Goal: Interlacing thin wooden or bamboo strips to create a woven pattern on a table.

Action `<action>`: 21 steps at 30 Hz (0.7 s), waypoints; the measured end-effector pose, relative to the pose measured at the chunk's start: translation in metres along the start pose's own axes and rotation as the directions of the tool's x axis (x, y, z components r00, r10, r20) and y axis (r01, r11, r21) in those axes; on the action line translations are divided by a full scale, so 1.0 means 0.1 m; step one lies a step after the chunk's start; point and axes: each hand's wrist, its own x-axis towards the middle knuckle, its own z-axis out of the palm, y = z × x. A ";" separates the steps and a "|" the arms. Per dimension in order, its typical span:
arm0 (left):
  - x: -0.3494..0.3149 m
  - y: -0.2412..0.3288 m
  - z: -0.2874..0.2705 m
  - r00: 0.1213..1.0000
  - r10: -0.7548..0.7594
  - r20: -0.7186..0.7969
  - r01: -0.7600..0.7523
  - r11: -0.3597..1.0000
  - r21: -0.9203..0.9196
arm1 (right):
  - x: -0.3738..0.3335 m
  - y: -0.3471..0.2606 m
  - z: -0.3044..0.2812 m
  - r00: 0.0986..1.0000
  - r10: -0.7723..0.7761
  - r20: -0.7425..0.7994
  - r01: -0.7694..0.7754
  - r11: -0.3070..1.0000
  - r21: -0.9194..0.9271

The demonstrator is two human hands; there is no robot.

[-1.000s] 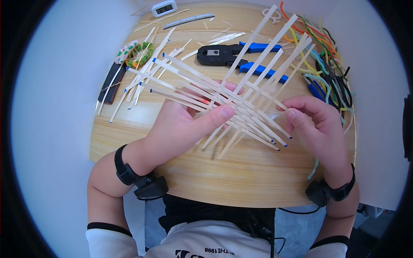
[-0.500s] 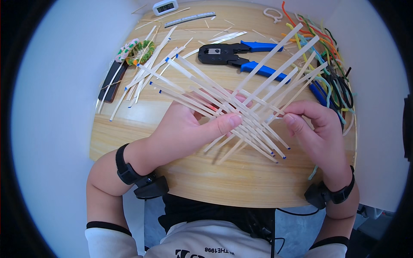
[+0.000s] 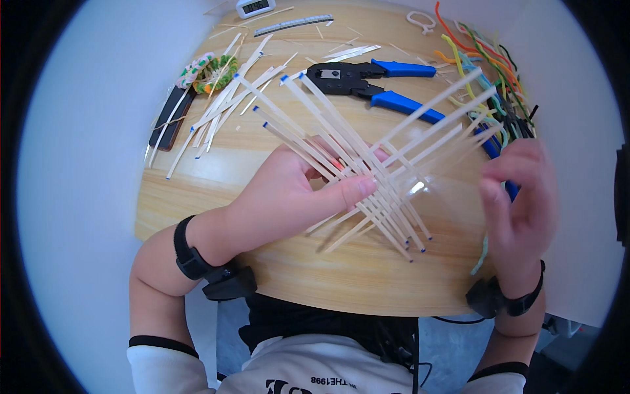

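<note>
My left hand (image 3: pixel 315 187) is closed on a lattice of pale flat strips (image 3: pixel 351 148), the thumb on top and the fingers beneath. The strips cross one another diagonally, over and under, and several have blue-marked ends. A small patch of red shows between the strips near my fingers. My right hand (image 3: pixel 524 197) is raised to the right, apart from the lattice. Its fingers are bent but smeared by motion, so whether anything is between them cannot be made out. The strip ends pointing to the upper right are blurred too.
Loose pale strips (image 3: pixel 226 108) lie at the left beside a dark holder (image 3: pixel 172 121) and a braided green-and-white ring (image 3: pixel 216 71). Blue-handled crimping pliers (image 3: pixel 351 80) lie behind the lattice. A ruler (image 3: pixel 293 25) and a small digital clock (image 3: pixel 254 7) are farther back; coloured cords (image 3: pixel 489 52) heap at right.
My right hand has let go of the strip end it was pinching and moved away to the right. The lattice in my left hand has shifted slightly right and turned a little.
</note>
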 end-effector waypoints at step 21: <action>-0.03 0.02 0.10 0.980 0.033 0.194 -0.091 0.950 0.299 | -0.02 -0.21 0.34 0.989 -0.034 0.145 0.054 0.989 -0.136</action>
